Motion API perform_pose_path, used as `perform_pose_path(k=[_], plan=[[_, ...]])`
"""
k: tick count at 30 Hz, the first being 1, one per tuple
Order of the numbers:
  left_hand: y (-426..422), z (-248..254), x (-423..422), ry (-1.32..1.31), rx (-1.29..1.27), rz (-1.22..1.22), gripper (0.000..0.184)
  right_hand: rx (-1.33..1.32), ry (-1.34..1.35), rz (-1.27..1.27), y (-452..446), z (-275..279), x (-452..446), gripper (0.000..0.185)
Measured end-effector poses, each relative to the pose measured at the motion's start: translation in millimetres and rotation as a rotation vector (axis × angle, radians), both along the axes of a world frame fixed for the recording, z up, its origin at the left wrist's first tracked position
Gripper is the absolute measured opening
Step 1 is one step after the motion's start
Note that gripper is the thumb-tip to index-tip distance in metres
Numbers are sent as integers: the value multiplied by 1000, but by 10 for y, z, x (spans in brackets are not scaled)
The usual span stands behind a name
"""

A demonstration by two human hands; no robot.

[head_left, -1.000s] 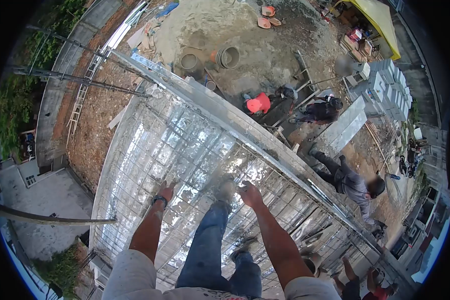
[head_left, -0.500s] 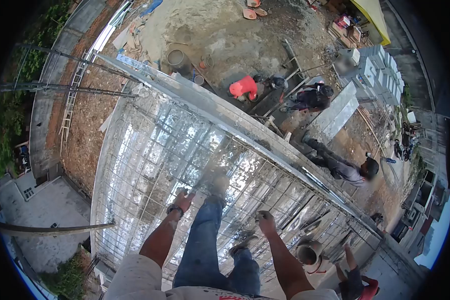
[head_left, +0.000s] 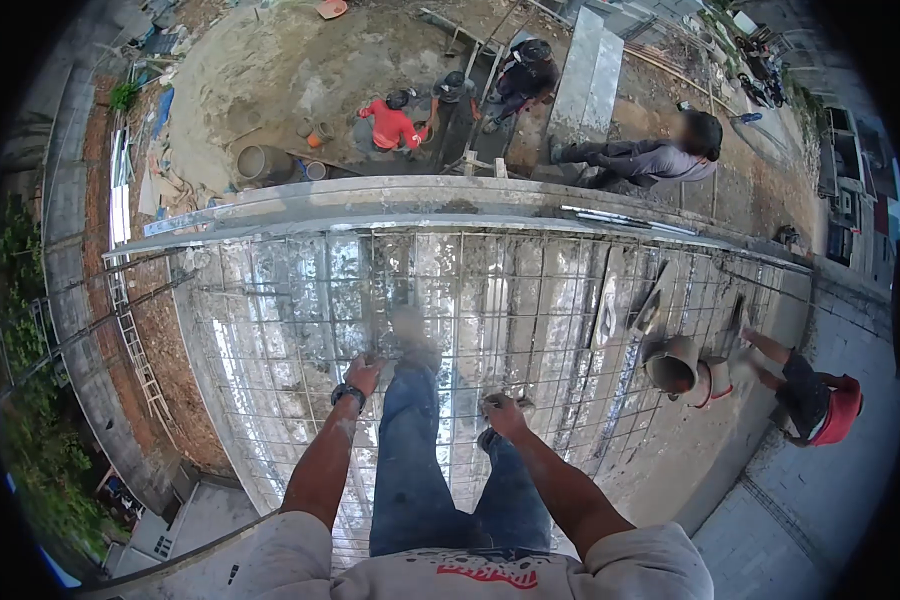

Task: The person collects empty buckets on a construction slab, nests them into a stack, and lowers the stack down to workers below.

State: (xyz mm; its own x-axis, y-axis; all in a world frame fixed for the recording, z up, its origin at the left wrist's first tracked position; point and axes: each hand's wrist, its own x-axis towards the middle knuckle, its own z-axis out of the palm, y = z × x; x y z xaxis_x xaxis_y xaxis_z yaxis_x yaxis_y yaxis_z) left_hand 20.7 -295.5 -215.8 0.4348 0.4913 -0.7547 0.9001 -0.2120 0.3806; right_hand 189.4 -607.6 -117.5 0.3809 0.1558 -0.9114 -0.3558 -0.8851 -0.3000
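My left hand (head_left: 363,375), with a dark watch (head_left: 348,393) on its wrist, hangs over the wire mesh (head_left: 300,345) beside my left knee. Its fingers look loosely apart, with nothing seen in them. On the other side my right hand (head_left: 506,415) is curled above my right shoe. Something pale shows by its fingers, but I cannot make out whether the hand holds it. Shiny ribbed metal sheets (head_left: 270,400) lie beneath the mesh, wet and streaked with grey. I stand on this deck in blue jeans (head_left: 407,455).
A bucket (head_left: 672,366) stands on the deck at right, near a crouching person in red (head_left: 838,410). A concrete ledge (head_left: 390,195) edges the deck ahead. Below it several people work near a sand heap (head_left: 240,80); long light rods (head_left: 630,220) lie along the ledge.
My view has turned, so the ledge now runs level across it. My right foot has moved forward. The crouching person and the bucket show more fully at right.
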Motion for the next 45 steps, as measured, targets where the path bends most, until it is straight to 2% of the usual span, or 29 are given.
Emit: perform_pose_path(k=[3, 5, 6, 7, 9, 11, 14, 15, 17, 18, 20, 21, 23, 24, 25, 27, 28, 30, 32, 34, 36, 38, 39, 40, 41, 42, 43, 44, 45], plan=[[-239, 47, 165, 103, -162, 52, 65, -3, -90, -117, -595, 55, -30, 39], [-341, -380, 54, -18, -351, 170, 67, -49, -51, -220, -925, 113, -3, 40], [-413, -92, 323, -24, -358, 140, 65, -69, -32, -276, -1111, 141, -28, 41], [-497, 207, 576, -29, -364, 112, 63, -87, -120, -217, -1336, 74, -97, 44], [-769, 250, 765, -173, -396, 248, 53, -138, -132, -256, -1646, 275, -71, 45], [-970, 176, 917, -70, -275, 81, 52, -136, -208, -292, -2108, 253, -154, 42], [-1397, 51, 1098, -9, -179, -162, 58, -91, -274, -480, -2892, 208, -413, 44], [-1592, 15, 1146, 20, -190, -210, 62, -106, -155, -582, -3210, 336, -446, 49], [-2065, -328, 1016, -73, -83, -324, 63, -137, -185, -662, -3920, 302, -748, 50], [-2342, -366, 1114, -86, -90, -394, 63, -153, -203, -699, -4272, 259, -933, 51], [-3006, -389, 1269, -77, -161, -545, 64, -166, -122, -927, -5001, 296, -1284, 47], [-3412, -356, 1275, -46, -226, -623, 64, -198, -130, -998, -5379, 224, -1540, 48], [-4436, 224, 1588, -39, -367, -522, 61, -323, -161, -1056, -6077, -3, -2214, 45], [-4767, 341, 1680, -161, -365, -684, 57, -415, -193, -1039, -6376, -60, -2416, 42], [-5036, 428, 1777, -287, -360, -842, 54, -474, -155, -1024, -6575, 214, -2404, 42], [-5551, 573, 2017, -373, -394, -887, 48, -604, -89, -1030, -6843, 710, -2360, 43], [-5810, 685, 2141, -327, -437, -775, 45, -678, -55, -1054, -6915, 803, -2416, 44], [-6227, 894, 2465, -270, -509, -650, 41, -633, -116, -1061, -7114, 519, -2757, 45], [-6445, 1067, 2732, -230, -556, -608, 39, -644, -68, -1014, -7119, 653, -2566, 44], [-6579, 1074, 2924, -210, -557, -545, 38, -472, 98, -1185, -7082, 835, -2109, 51], [-6646, 1027, 3167, -220, -465, -541, 38, -303, 55, -1287, -7055, 554, -1919, 44], [-6506, 589, 3242, -172, -507, -436, 39, -228, 81, -1173, -7129, 386, -1516, 44], [-6557, 368, 3331, -147, -534, -382, 40, -263, 114, -1081, -7216, 555, -1064, 42], [-6751, 280, 3553, -98, -455, -481, 41, -258, -77, -978, -7311, 309, -987, 39], [-6838, 312, 3674, -25, -366, -575, 42, -177, 12, -1111, -7451, 155, -762, 41], [-6855, 372, 3772, 70, -269, -684, 43, -77, -34, -1222, -7596, 11, -554, 45], [-6932, 253, 3859, 50, -158, -788, 51, -60, -117, -1146, -7812, -18, -233, 46], [-7013, 98, 3935, 80, -142, -850, 53, -83, -237, -1114, -8022, 3, 144, 44], [-7116, -97, 4007, 99, -133, -908, 54, -142, -244, -1080, -8277, 7, 487, 43]])
